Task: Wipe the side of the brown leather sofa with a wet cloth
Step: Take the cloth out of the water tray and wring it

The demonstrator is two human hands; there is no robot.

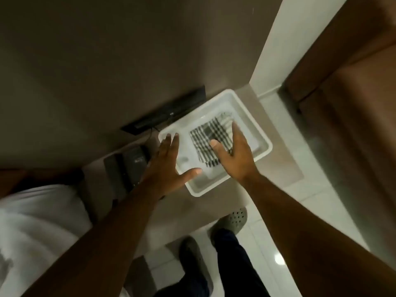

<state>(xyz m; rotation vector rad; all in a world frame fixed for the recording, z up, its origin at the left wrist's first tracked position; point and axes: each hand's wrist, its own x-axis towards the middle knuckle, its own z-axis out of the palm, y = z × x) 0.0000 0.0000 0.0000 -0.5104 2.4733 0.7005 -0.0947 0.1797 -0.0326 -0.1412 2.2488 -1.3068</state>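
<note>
A black-and-white checked cloth (pixel 211 136) lies in water inside a white plastic basin (pixel 252 125) on a beige counter. My right hand (pixel 233 155) hovers over the cloth with fingers spread, thumb over its near part; whether it touches is unclear. My left hand (pixel 169 166) is open above the basin's left rim, palm down. The brown leather sofa (pixel 347 108) stands at the right, its side facing the white floor.
A black flat device (pixel 169 112) leans at the wall behind the basin, with another dark box (pixel 126 166) left of it on the counter (pixel 285 168). White rounded object (pixel 38 221) at lower left. My feet in grey clogs (pixel 231 221) stand on white tiles.
</note>
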